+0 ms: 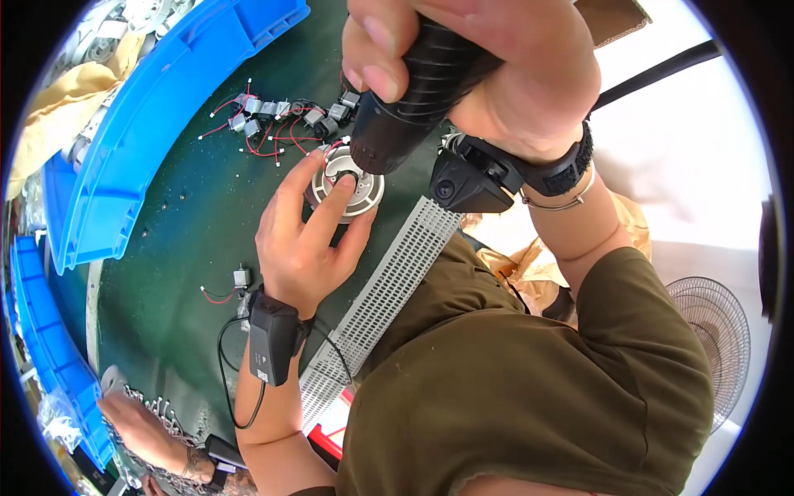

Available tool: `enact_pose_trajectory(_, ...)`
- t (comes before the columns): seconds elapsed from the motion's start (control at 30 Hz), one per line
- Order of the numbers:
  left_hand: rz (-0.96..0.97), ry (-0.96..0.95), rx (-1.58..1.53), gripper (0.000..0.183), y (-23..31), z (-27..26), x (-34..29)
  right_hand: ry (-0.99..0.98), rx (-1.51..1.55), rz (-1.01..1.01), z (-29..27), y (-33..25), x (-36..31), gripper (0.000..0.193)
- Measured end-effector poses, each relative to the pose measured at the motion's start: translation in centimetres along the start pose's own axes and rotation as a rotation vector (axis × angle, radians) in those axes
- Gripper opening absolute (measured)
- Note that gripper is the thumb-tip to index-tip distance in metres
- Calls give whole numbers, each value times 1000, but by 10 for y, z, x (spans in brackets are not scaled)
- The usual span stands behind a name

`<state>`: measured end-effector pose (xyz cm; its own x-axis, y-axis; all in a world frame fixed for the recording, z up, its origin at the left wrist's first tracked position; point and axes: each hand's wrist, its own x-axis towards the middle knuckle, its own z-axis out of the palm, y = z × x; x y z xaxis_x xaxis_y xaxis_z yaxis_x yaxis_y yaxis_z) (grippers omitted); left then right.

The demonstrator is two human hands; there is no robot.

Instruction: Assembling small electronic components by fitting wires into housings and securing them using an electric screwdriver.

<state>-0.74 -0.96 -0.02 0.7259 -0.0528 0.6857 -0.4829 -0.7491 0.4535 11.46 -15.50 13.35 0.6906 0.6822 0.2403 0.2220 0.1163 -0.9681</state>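
Observation:
On the green table, a round white plastic housing (372, 195) lies beneath my left hand (299, 244). That hand grips it by the rim, with one finger pressing near the centre on a dark part. Wrapped in my right hand (538, 70) is a black power screwdriver (418, 91), tilted with its nose down over the housing's upper right side. The nose hides the bit and whatever it touches. Just beyond the housing, several small metal motors (265, 112) with red and black leads lie in a loose group. A single motor (241, 276) sits left of my left wrist.
A long blue bin (157, 107) stands at the left, white plastic parts behind it. Another blue bin (58, 322) is nearer. Another person's hand (145, 426) works over metal parts at lower left. A white perforated strip (389, 281) edges the table; a fan (715, 339) stands right.

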Motion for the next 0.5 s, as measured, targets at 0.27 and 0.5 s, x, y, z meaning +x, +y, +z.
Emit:
enact_pose_trajectory(0.27,-14,-7,-4,36,0,2,0,29,-18,-21,2,4,-4,34)
enact_pose_trajectory(0.5,-13,-7,12,36,-1,3,-2,25,-32,-59,10,4,-5,35)
